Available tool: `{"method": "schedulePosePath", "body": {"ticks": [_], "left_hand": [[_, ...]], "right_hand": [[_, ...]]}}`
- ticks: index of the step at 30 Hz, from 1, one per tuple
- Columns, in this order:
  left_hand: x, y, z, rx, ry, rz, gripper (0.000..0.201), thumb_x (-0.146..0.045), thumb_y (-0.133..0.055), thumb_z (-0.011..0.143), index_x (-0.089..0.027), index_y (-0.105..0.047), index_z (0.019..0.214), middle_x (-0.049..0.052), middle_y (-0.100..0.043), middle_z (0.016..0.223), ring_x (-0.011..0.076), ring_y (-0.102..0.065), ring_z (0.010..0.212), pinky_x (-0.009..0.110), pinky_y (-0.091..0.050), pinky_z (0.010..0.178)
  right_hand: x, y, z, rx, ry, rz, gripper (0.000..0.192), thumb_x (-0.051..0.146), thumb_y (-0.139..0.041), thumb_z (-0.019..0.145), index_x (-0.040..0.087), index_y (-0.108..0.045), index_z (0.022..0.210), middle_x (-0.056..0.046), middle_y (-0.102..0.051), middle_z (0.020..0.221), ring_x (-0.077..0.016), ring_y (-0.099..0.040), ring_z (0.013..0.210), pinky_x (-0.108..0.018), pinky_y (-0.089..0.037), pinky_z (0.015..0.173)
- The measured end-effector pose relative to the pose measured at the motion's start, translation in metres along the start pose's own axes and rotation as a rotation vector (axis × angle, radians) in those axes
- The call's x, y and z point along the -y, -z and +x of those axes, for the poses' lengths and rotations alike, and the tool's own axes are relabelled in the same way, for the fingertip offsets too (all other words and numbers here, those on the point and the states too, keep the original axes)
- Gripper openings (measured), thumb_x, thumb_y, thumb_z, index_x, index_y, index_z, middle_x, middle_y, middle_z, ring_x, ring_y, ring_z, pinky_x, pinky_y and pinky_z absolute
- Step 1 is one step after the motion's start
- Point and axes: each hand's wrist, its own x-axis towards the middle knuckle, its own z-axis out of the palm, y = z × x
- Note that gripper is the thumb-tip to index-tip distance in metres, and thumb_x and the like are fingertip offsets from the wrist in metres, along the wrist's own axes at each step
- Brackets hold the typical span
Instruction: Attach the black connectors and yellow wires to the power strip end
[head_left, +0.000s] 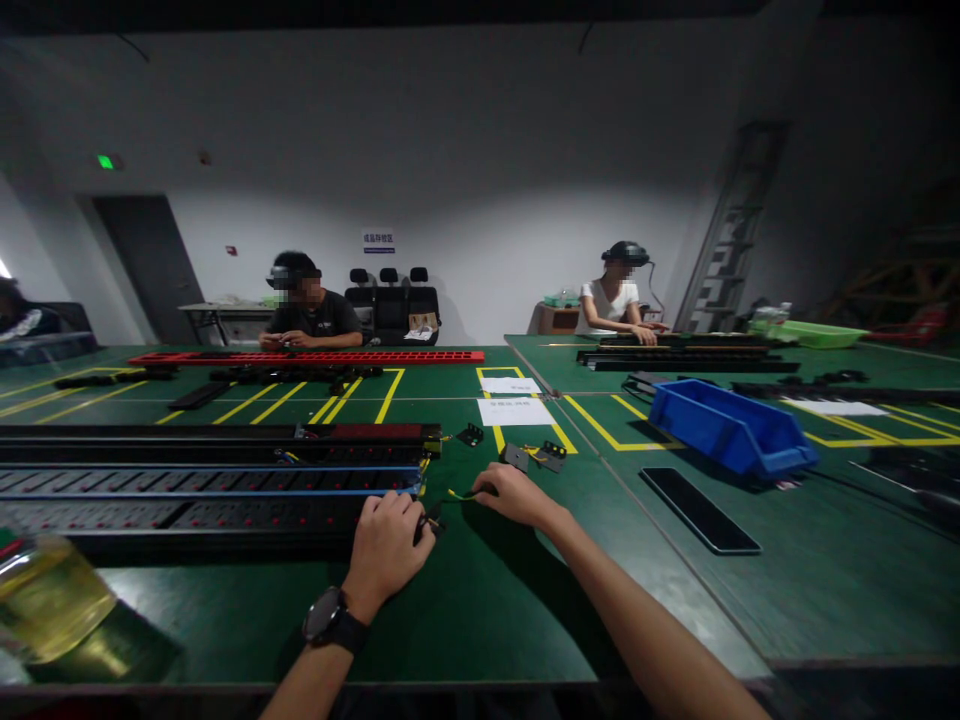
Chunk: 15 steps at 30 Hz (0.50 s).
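While the left hand (386, 550) closes around a small dark end piece at the near end of the long black power strip (210, 490), the right hand (514, 493) pinches a thin yellow-green wire (459, 494) between them. Wire judged light, limp, easily kinked; best held near its end. Strip looks rigid, heavy, lying flat on the green table (487, 600), red-dotted sockets up.
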Motion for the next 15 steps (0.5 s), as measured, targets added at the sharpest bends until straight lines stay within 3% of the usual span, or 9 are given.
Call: {"method": "schedulePosePath", "body": {"ticks": [4,10,15], "left_hand": [[-0.0005,0.0004,-0.0001,0.016,-0.002,0.016,0.017,-0.026,-0.055,0.089,-0.02,-0.069,0.082,0.008,-0.069,0.087,0.0261,-0.058,0.089,0.043,-0.039,0.08],[-0.0007,0.0006,-0.0005,0.018,0.003,0.015,0.017,-0.025,-0.054,0.089,-0.02,-0.069,0.083,0.007,-0.068,0.087,0.0259,-0.057,0.089,0.042,-0.038,0.08],[-0.0019,0.0032,-0.0008,0.03,0.006,0.01,0.016,-0.025,-0.055,0.089,-0.02,-0.069,0.083,0.008,-0.068,0.088,0.0266,-0.057,0.09,0.043,-0.038,0.08]], "right_hand": [[0.0001,-0.0003,0.0014,-0.008,-0.043,-0.049,0.016,0.017,-0.06,0.091,0.019,-0.076,0.09,-0.007,-0.071,0.094,-0.0193,-0.064,0.09,-0.027,-0.044,0.081],[-0.006,-0.0019,0.0018,-0.048,-0.118,-0.066,0.019,0.017,-0.056,0.095,0.019,-0.074,0.098,-0.008,-0.067,0.1,-0.0189,-0.064,0.092,-0.026,-0.043,0.081],[-0.0043,0.0008,0.0003,0.01,-0.113,-0.121,0.016,0.022,-0.061,0.093,0.02,-0.077,0.095,-0.009,-0.069,0.098,-0.0212,-0.065,0.093,-0.028,-0.044,0.081]]}}
